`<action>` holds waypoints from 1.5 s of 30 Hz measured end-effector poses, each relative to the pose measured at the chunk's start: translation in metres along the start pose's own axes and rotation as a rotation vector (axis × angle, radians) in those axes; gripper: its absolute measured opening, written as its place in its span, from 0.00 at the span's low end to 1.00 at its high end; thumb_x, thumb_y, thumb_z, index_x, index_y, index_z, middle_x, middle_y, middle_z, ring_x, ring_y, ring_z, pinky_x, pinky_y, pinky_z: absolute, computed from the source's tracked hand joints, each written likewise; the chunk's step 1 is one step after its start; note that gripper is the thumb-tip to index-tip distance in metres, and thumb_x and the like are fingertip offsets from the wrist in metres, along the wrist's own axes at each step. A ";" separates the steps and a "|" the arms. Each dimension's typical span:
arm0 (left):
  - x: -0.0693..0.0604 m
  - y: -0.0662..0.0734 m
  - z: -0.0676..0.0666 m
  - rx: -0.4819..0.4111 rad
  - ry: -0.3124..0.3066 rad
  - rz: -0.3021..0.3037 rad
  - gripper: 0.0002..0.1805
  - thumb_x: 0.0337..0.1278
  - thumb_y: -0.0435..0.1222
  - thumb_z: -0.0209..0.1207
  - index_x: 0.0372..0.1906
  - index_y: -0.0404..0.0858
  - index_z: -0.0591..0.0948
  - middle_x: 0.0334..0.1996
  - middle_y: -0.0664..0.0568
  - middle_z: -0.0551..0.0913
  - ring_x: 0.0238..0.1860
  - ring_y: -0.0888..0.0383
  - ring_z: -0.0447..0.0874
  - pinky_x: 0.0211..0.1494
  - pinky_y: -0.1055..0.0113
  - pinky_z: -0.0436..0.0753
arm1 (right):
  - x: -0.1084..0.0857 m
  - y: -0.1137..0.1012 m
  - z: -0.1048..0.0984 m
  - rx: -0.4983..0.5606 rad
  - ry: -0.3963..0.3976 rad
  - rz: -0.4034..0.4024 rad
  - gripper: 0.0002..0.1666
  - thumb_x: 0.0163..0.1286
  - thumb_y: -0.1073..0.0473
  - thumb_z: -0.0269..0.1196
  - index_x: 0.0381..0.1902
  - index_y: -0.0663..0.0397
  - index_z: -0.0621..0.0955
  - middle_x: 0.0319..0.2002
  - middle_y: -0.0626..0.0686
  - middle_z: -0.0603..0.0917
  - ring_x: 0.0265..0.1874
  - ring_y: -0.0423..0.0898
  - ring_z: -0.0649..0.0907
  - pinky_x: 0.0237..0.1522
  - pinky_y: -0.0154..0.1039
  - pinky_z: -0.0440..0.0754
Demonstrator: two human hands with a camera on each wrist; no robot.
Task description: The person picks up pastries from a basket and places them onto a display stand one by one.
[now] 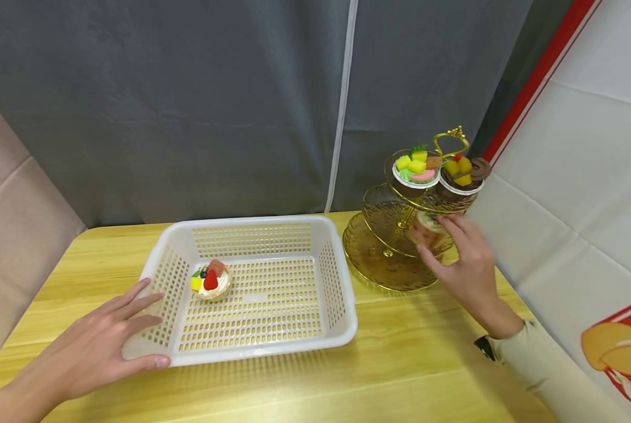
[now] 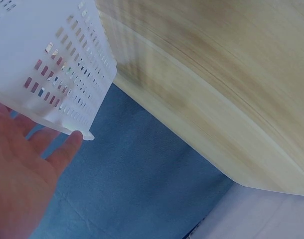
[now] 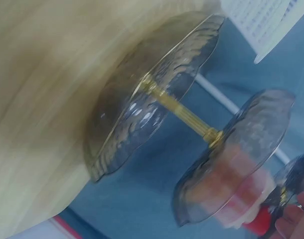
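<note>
My left hand rests against the left end of the white plastic basket, its fairly straight fingers over the rim. In the left wrist view the fingertips touch the basket's edge. A small fruit tart with cream lies inside the basket. My right hand reaches between the upper tiers of a gold-trimmed three-tier stand. Close to its fingers sits a small cream-topped dessert on the middle tier. Blurred in the right wrist view, the dessert shows a red topping near loosely bent fingers.
On the top tier stand two dessert cups, one with green cream and yellow cubes, one with chocolate. A gold handle crowns the stand. Behind the wooden table hangs a grey curtain; a white wall borders the right.
</note>
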State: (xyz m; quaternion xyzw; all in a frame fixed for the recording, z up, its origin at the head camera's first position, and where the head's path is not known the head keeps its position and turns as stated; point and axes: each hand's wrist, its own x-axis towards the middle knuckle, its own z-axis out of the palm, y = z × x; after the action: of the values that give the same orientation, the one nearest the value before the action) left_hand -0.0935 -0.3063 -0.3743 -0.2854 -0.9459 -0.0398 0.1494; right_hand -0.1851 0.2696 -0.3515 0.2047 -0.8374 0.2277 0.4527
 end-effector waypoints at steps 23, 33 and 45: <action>-0.002 -0.002 0.003 -0.008 0.002 -0.005 0.35 0.37 0.69 0.67 0.42 0.45 0.87 0.61 0.49 0.78 0.77 0.54 0.53 0.48 0.47 0.77 | 0.028 -0.067 0.041 0.229 -0.227 -0.235 0.36 0.67 0.40 0.64 0.62 0.62 0.77 0.61 0.61 0.78 0.61 0.57 0.77 0.65 0.45 0.70; -0.001 -0.003 0.003 -0.004 -0.009 -0.009 0.36 0.38 0.69 0.67 0.42 0.44 0.88 0.61 0.48 0.78 0.76 0.53 0.53 0.47 0.45 0.79 | 0.038 -0.084 0.061 0.212 -0.497 -0.229 0.48 0.61 0.41 0.70 0.73 0.52 0.67 0.72 0.57 0.68 0.68 0.56 0.71 0.63 0.58 0.72; -0.001 -0.002 0.002 -0.004 -0.011 -0.006 0.36 0.38 0.69 0.67 0.42 0.44 0.88 0.61 0.48 0.78 0.77 0.54 0.52 0.46 0.44 0.80 | 0.061 -0.101 0.078 0.323 -0.841 -0.244 0.54 0.62 0.34 0.68 0.78 0.46 0.58 0.77 0.50 0.58 0.73 0.49 0.64 0.67 0.53 0.68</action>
State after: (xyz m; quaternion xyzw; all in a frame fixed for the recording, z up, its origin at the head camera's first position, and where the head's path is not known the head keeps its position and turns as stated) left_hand -0.0945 -0.3081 -0.3769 -0.2831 -0.9475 -0.0407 0.1433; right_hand -0.2120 0.1347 -0.3178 0.4438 -0.8720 0.1975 0.0596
